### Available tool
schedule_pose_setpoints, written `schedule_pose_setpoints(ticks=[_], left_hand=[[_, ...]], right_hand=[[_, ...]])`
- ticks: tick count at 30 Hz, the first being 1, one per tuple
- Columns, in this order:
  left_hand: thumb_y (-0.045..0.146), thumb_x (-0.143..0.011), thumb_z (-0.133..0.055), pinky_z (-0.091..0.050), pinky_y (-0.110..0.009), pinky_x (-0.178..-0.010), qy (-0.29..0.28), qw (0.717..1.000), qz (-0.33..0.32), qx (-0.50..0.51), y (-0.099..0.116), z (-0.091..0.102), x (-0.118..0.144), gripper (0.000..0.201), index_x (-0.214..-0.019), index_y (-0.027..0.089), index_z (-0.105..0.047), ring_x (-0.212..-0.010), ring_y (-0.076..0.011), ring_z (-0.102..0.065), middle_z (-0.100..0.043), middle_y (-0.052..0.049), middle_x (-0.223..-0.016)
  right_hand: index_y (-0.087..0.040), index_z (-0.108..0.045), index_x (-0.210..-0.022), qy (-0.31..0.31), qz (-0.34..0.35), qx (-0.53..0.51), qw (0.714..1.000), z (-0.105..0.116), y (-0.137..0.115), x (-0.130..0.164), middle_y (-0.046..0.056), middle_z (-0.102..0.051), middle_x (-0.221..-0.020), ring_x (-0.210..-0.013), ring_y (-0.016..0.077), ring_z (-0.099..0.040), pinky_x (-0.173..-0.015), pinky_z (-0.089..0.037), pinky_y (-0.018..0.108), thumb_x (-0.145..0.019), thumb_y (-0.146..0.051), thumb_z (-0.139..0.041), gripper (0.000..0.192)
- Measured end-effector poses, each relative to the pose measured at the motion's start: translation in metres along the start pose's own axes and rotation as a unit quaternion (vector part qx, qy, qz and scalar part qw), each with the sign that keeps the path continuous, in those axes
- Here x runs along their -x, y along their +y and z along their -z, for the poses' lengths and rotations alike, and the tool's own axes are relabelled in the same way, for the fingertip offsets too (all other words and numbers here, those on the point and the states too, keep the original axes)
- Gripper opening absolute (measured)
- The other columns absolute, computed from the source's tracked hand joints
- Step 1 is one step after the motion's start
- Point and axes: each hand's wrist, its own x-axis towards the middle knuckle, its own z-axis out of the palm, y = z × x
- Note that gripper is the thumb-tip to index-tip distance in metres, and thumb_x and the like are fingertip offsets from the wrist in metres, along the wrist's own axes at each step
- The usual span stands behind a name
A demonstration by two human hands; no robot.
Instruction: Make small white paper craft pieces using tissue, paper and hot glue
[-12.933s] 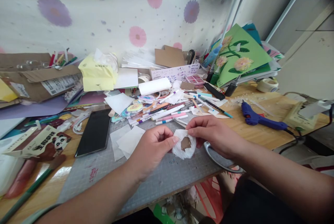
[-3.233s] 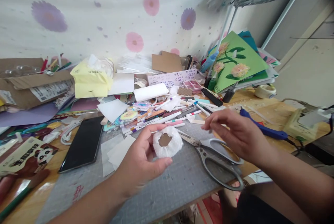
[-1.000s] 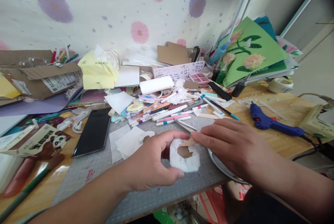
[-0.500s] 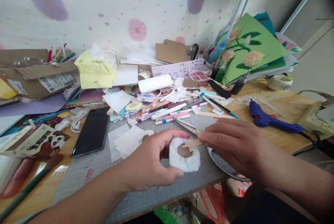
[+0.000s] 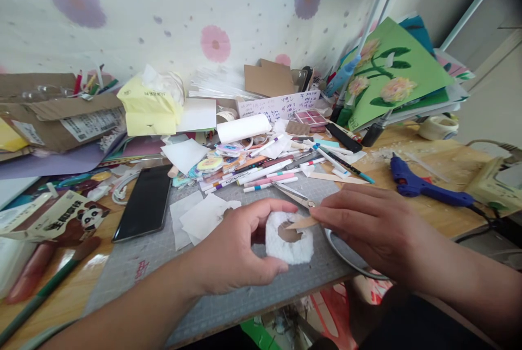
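Note:
Between the thumb and fingers of my left hand (image 5: pixel 240 247) is a white, fluffy-looking square piece (image 5: pixel 281 252) with a ragged brown opening in its middle. My right hand (image 5: pixel 362 225) pinches a thin flat wooden stick (image 5: pixel 305 223), its pointed end reaching over the opening. Whether the tip touches the piece I cannot tell. A pair of scissors (image 5: pixel 294 193) lies on the grey cutting mat (image 5: pixel 163 279) just behind, partly covered by my right hand. White paper squares (image 5: pixel 206 217) lie left of the piece, partly behind my left hand.
Several markers (image 5: pixel 269 176) are heaped behind my hands. A black phone (image 5: pixel 142 203) lies at the left, near a panda-printed box (image 5: pixel 61 217) and a brush (image 5: pixel 61 274). A blue glue gun (image 5: pixel 424 184) with its cord lies on the right. The mat's front edge is close.
Both hands keep nearly the same place and hold. The white piece is tilted slightly differently, and the stick's tip has shifted a little at the opening. The view has moved slightly.

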Motion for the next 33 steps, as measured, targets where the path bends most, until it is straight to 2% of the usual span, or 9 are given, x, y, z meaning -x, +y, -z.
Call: schedule_pose_setpoints(ticks=[6, 11, 17, 22, 25, 29, 33], left_hand=[[0.011, -0.064, -0.067, -0.047, -0.029, -0.071, 0.013, 1.0, -0.006, 0.003, -0.003, -0.002, -0.001, 0.061, -0.12, 0.029, -0.05, -0.081, -0.0185, -0.059, -0.064, 0.001, -0.09], [0.012, -0.065, -0.067, -0.046, -0.027, -0.067, 0.014, 1.0, 0.001, -0.008, -0.002, -0.002, -0.001, 0.061, -0.121, 0.029, -0.05, -0.077, -0.0172, -0.058, -0.063, 0.002, -0.086], [0.013, -0.066, -0.067, -0.047, -0.026, -0.067, 0.04, 0.999, -0.009, -0.008, -0.002, -0.003, -0.002, 0.059, -0.12, 0.028, -0.05, -0.076, -0.0174, -0.06, -0.065, 0.001, -0.088], [0.014, -0.066, -0.068, -0.047, -0.026, -0.069, 0.065, 0.998, -0.012, -0.003, -0.001, -0.004, -0.003, 0.058, -0.119, 0.027, -0.05, -0.08, -0.0178, -0.061, -0.066, 0.001, -0.092], [0.014, -0.065, -0.067, -0.048, -0.028, -0.072, 0.08, 0.996, -0.009, -0.032, 0.002, -0.005, -0.002, 0.058, -0.119, 0.026, -0.049, -0.083, -0.0191, -0.062, -0.066, 0.0, -0.095], [0.016, -0.064, -0.066, -0.049, -0.032, -0.074, 0.096, 0.991, 0.012, -0.091, 0.005, -0.005, -0.001, 0.057, -0.118, 0.024, -0.049, -0.081, -0.0208, -0.062, -0.066, -0.001, -0.094], [0.016, -0.064, -0.066, -0.049, -0.03, -0.073, 0.113, 0.989, -0.001, -0.093, 0.004, -0.007, -0.001, 0.057, -0.117, 0.024, -0.048, -0.08, -0.0191, -0.062, -0.066, -0.001, -0.095]], right_hand=[[-0.014, -0.064, -0.099, 0.002, -0.01, 0.024, 1.0, -0.002, 0.0, 0.002, 0.009, -0.065, -0.085, -0.075, 0.0195, -0.058, -0.065, -0.046, 0.032, -0.086, -0.01, -0.049, 0.021], [-0.016, -0.063, -0.101, -0.027, -0.029, -0.019, 0.999, 0.0, 0.001, 0.005, 0.007, -0.065, -0.088, -0.075, 0.0178, -0.058, -0.063, -0.045, 0.03, -0.084, -0.008, -0.049, 0.023], [-0.016, -0.062, -0.101, -0.009, -0.038, 0.029, 0.999, -0.003, 0.001, 0.007, 0.009, -0.066, -0.089, -0.077, 0.0197, -0.06, -0.064, -0.046, 0.031, -0.085, -0.012, -0.051, 0.02], [-0.018, -0.063, -0.101, -0.007, -0.057, 0.01, 0.998, -0.006, 0.001, 0.009, 0.008, -0.066, -0.089, -0.077, 0.0179, -0.06, -0.066, -0.047, 0.029, -0.084, -0.011, -0.051, 0.022], [-0.017, -0.063, -0.099, 0.006, -0.061, 0.046, 0.997, -0.006, -0.002, 0.007, 0.009, -0.066, -0.088, -0.078, 0.0188, -0.06, -0.067, -0.048, 0.029, -0.085, -0.013, -0.05, 0.02], [-0.017, -0.063, -0.099, -0.012, -0.056, 0.053, 0.997, -0.007, -0.008, 0.005, 0.008, -0.066, -0.088, -0.075, 0.0176, -0.061, -0.063, -0.047, 0.028, -0.086, -0.015, -0.049, 0.019], [-0.017, -0.062, -0.099, 0.01, -0.062, 0.052, 0.997, -0.008, -0.009, 0.005, 0.008, -0.066, -0.089, -0.076, 0.019, -0.061, -0.064, -0.047, 0.03, -0.085, -0.014, -0.05, 0.018]])
